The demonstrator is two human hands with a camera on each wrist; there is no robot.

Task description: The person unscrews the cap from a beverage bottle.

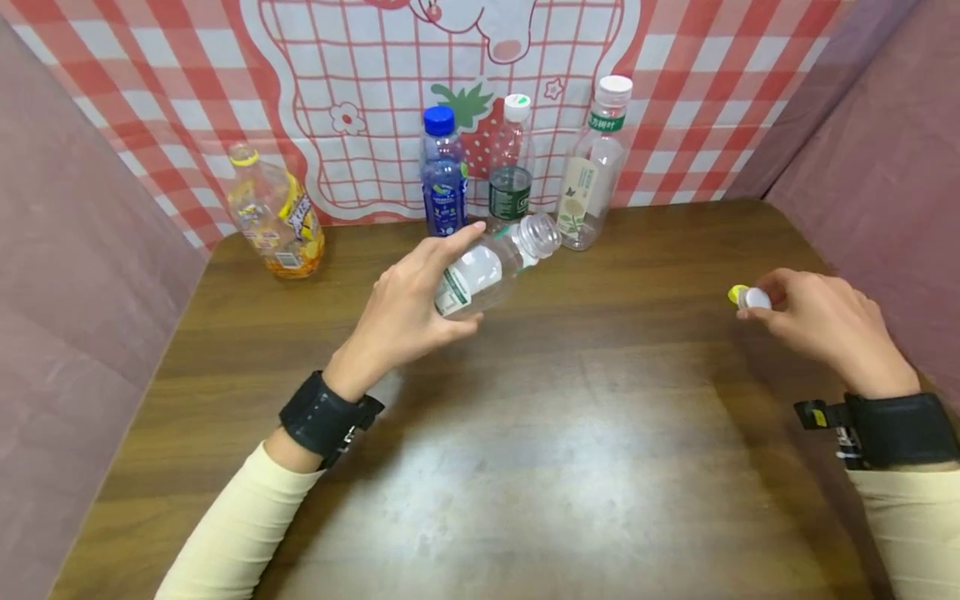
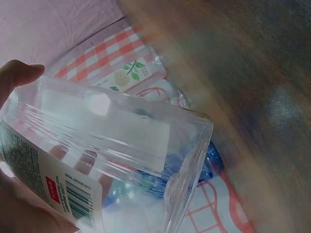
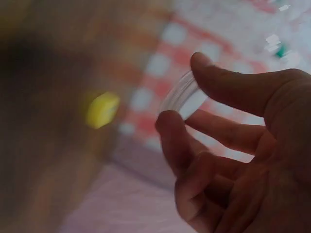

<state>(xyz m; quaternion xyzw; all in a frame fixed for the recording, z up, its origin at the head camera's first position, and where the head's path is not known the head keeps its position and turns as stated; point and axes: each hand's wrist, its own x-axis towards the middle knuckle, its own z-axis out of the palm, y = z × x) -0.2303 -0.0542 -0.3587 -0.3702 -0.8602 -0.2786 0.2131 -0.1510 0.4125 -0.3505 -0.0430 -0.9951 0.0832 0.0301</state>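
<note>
My left hand (image 1: pixel 408 308) grips a clear plastic bottle (image 1: pixel 483 271) above the table, tilted with its uncapped mouth up and to the right. In the left wrist view the base of this bottle (image 2: pixel 141 131) and a barcode label fill the foreground. Over at the right side, my right hand (image 1: pixel 832 321) pinches a white bottle cap (image 1: pixel 757 298) between thumb and finger. The right wrist view shows that cap (image 3: pixel 182 97) edge-on. A yellow cap (image 1: pixel 738 293) lies on the table just beyond it, apart from it in the right wrist view.
Along the back stand a blue-capped bottle (image 1: pixel 444 179), a white-capped bottle with a green label (image 1: pixel 512 162) and a taller white-capped bottle (image 1: pixel 596 167). At the back left is an uncapped bottle with yellow label (image 1: pixel 273 212). A checked cloth (image 1: pixel 690 100) hangs behind the wooden table (image 1: pixel 570 433).
</note>
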